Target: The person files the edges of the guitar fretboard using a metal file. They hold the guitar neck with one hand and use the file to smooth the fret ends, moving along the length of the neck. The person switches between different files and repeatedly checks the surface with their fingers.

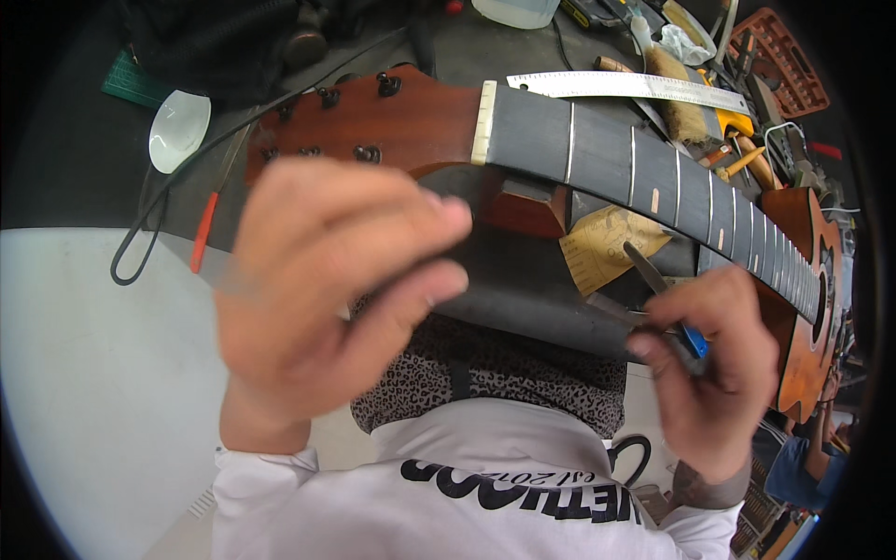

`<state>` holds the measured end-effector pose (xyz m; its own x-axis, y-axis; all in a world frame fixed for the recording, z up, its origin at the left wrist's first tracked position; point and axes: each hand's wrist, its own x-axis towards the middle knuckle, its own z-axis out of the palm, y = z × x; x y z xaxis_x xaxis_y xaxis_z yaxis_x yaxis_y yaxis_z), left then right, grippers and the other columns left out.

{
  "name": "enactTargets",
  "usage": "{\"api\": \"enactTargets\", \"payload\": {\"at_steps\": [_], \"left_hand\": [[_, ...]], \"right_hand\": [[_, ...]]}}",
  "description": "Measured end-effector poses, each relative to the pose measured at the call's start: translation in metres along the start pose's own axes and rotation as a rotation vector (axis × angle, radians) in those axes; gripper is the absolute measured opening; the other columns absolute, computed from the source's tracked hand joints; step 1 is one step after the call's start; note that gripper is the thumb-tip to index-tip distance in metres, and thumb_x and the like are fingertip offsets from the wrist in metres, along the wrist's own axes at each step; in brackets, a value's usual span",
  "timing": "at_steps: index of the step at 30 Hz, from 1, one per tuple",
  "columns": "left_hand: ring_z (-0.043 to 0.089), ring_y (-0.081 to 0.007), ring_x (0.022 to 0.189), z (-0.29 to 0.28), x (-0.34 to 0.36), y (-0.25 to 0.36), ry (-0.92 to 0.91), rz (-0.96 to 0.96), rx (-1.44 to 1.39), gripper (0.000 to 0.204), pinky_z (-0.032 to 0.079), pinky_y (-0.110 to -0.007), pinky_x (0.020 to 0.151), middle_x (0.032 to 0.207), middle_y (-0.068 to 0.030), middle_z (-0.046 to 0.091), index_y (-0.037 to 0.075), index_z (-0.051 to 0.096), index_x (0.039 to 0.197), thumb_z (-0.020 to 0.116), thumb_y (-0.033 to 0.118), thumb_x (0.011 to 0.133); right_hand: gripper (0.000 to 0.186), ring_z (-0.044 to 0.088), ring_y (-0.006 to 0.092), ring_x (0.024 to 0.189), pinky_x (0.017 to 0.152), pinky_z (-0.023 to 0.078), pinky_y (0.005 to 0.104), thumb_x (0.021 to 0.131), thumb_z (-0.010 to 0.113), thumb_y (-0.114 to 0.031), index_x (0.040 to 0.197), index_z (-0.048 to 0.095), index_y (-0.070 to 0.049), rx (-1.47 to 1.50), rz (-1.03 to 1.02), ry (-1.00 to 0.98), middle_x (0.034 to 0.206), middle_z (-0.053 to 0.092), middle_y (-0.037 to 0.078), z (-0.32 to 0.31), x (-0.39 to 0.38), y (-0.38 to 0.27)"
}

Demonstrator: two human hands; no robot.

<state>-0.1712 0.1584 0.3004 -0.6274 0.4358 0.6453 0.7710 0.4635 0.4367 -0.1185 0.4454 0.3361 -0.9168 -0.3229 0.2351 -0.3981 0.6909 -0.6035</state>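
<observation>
An acoustic guitar lies across the bench, its brown headstock (pixel 411 117) with dark tuning posts at the left. A pale nut (pixel 484 123) sits between the headstock and the dark fretboard (pixel 607 149); no strings show. My left hand (pixel 327 280), slightly blurred, hovers in front of the headstock, thumb and forefinger apart with nothing visible between them. Lower right of the neck, my right hand (pixel 714 364) is closed in a pinch on a thin flat metal tool (pixel 611 309); its exact kind is unclear. Just beyond lies a metal blade (pixel 644 266).
Under the neck stand a wooden support block (pixel 527 207) and a piece of tan sandpaper (pixel 611 245). Behind lie a steel ruler (pixel 635 86), a brush (pixel 681 98) and a red basket (pixel 784 61). At left are a white dish (pixel 180 131) and a red-handled tool (pixel 204 233).
</observation>
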Motion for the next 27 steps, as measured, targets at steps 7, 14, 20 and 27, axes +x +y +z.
{"api": "enactTargets", "payload": {"at_steps": [7, 14, 20, 27], "left_hand": [[0.063, -0.0144, 0.096, -0.003, 0.034, -0.03, 0.033, -0.171, -0.209, 0.02, 0.049, -0.024, 0.086, 0.11, -0.0121, 0.069, -0.006, 0.071, 0.113, 0.07, 0.005, 0.096], [0.061, -0.0069, 0.081, 0.034, 0.018, -0.039, 0.192, -0.226, -0.297, 0.01, 0.049, -0.02, 0.074, 0.104, -0.008, 0.071, -0.006, 0.071, 0.102, 0.069, -0.004, 0.093], [0.063, -0.009, 0.081, 0.018, 0.033, -0.032, 0.007, -0.041, -0.007, 0.011, 0.05, -0.021, 0.073, 0.102, -0.0095, 0.071, -0.004, 0.073, 0.099, 0.072, -0.007, 0.088], [0.067, -0.0149, 0.089, 0.016, 0.034, -0.037, -0.031, 0.049, 0.056, 0.014, 0.052, -0.024, 0.077, 0.1, -0.0111, 0.072, -0.002, 0.075, 0.098, 0.074, -0.007, 0.085]], "right_hand": [[0.021, 0.062, 0.0194, 0.093, 0.085, 0.047, 0.0301, 0.085, 0.075, 0.007, 0.106, 0.069, 0.006, -0.129, -0.334, 0.088, 0.102, 0.067, 0.012, -0.001, 0.072, 0.015], [0.016, 0.061, 0.0169, 0.095, 0.087, 0.046, 0.027, 0.089, 0.072, 0.007, 0.104, 0.068, 0.006, -0.164, -0.326, 0.052, 0.103, 0.066, 0.011, 0.0, 0.071, 0.026], [0.015, 0.061, 0.0166, 0.094, 0.085, 0.047, 0.0267, 0.089, 0.072, 0.006, 0.102, 0.067, 0.007, -0.103, -0.329, 0.084, 0.102, 0.066, 0.011, 0.009, 0.069, 0.035], [0.013, 0.062, 0.0171, 0.095, 0.084, 0.048, 0.0267, 0.09, 0.072, 0.005, 0.102, 0.067, 0.007, -0.187, -0.371, 0.032, 0.102, 0.065, 0.012, 0.007, 0.075, 0.037]]}}
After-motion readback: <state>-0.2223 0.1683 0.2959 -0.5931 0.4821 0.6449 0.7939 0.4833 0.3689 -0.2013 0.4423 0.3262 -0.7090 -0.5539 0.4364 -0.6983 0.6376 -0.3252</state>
